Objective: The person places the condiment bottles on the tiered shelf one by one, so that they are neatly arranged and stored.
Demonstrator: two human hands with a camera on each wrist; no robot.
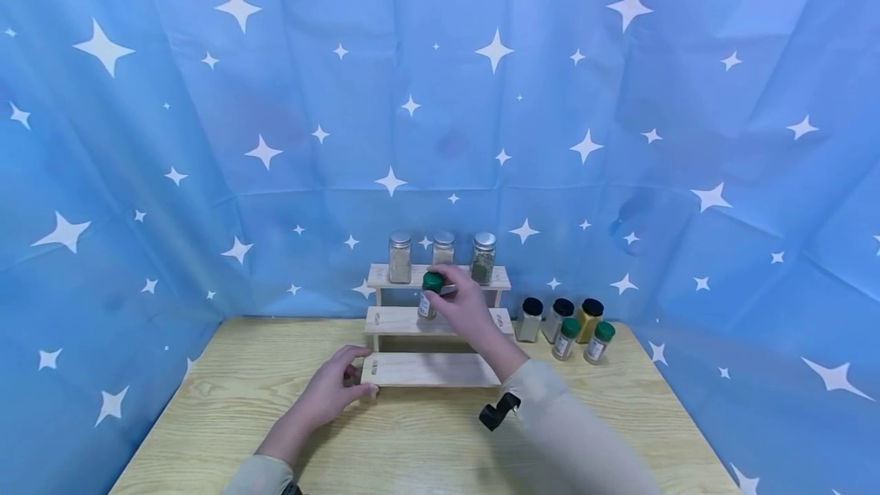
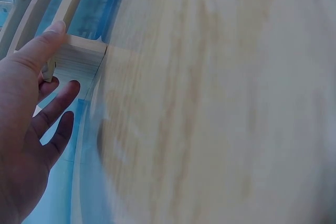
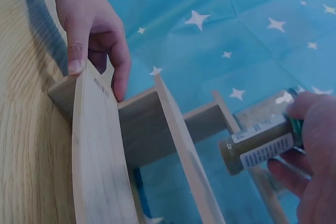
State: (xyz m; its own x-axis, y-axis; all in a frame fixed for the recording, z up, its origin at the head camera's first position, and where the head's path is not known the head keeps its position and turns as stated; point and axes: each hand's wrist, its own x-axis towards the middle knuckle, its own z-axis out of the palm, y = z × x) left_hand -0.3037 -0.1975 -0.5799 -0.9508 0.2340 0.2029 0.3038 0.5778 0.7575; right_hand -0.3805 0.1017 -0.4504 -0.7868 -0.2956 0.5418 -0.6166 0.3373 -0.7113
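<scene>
My right hand [image 1: 469,310] holds a small spice jar [image 1: 427,305] by its green lid over the middle step of the three-step wooden rack [image 1: 433,373]. In the right wrist view the jar [image 3: 260,145] is tilted, its barcode label showing and its base pointing toward the rack. With thumb and a finger, my left hand [image 1: 331,389] grips the left end of the lowest step; its other fingers hang loose beside it in the left wrist view. On the top step stand three silver-capped jars, of which the middle one [image 1: 443,246] is partly hidden behind my right hand.
Right of the rack, three black-lidded jars [image 1: 529,321] stand on the wooden table [image 1: 227,396], with two green-lidded jars [image 1: 596,345] in front of them. A blue star-patterned cloth [image 1: 440,128] hangs behind and along both sides of the table.
</scene>
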